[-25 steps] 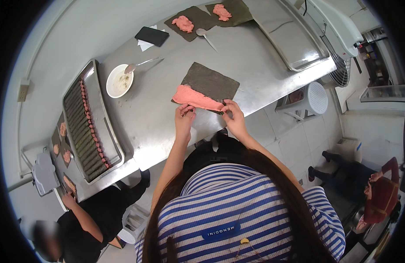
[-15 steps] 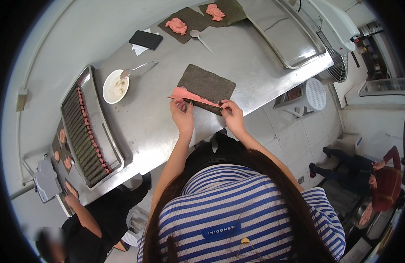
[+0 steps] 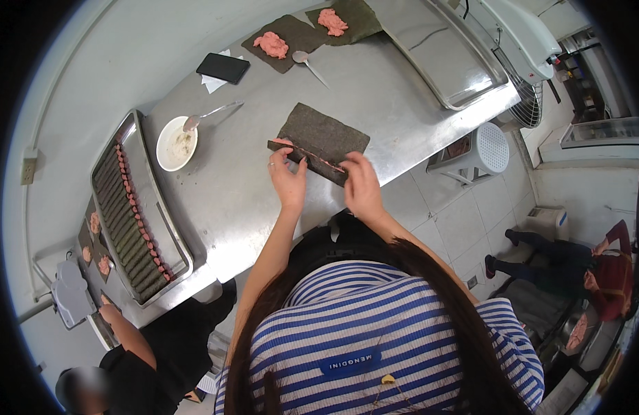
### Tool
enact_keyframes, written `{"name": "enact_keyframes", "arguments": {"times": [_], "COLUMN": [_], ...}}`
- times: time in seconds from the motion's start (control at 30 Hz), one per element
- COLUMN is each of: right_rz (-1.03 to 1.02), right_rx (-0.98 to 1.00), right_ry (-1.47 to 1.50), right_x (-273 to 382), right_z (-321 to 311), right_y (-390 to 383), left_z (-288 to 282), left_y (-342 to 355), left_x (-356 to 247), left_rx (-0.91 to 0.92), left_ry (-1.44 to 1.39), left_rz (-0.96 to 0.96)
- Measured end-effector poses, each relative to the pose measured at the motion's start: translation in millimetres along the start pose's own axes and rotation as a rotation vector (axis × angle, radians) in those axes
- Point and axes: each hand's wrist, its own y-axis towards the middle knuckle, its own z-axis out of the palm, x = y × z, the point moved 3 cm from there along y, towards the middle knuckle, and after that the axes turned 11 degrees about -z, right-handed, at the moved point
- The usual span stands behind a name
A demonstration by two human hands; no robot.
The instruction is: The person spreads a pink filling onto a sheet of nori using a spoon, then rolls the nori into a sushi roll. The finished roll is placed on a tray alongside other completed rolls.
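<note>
A dark green seaweed sheet [image 3: 326, 131] lies on the steel table before me. Its near edge is folded up over a band of pink paste [image 3: 311, 154], of which only a thin line shows. My left hand [image 3: 288, 181] grips the fold at its left end, fingers bent over it and thumb beneath. At the right end my right hand [image 3: 361, 187] holds the same fold with curled fingers, its fingertips partly hidden by the knuckles.
Left are a white bowl [image 3: 168, 160] with a spoon and a tray [image 3: 168, 207] of seaweed rolls. Behind lie a phone [image 3: 223, 68], a spoon [image 3: 300, 58] and paste-topped sheets [image 3: 286, 29]. A metal tray [image 3: 464, 76] stands at right. Co-workers are at lower left and right.
The near edge of the seaweed sheet has been turned over the pink paste, covering most of it. Both hands have curled forward over the fold.
</note>
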Motion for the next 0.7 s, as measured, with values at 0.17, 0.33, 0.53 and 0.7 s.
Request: {"name": "enact_keyframes", "arguments": {"times": [0.17,0.33,0.53,0.7], "right_rz": [-0.455,-0.390,-0.300,-0.202], "right_rx": [0.313,0.373,0.304,0.277], "right_ry": [-0.206,-0.254,-0.185,-0.170], "right_x": [17,-4,-4,-3], "right_z": [29,51,52,54], "right_y": [2,-5,3,15], "left_z": [0,-10,-21,-20], "left_y": [3,2,6,20], "left_x": [-1,-3,-4,-7], "left_rx": [0.000,0.087,0.195,0.214], "left_ry": [0.016,0.203,0.481,0.590], "left_rz": [-0.016,0.227,0.509,0.701]}}
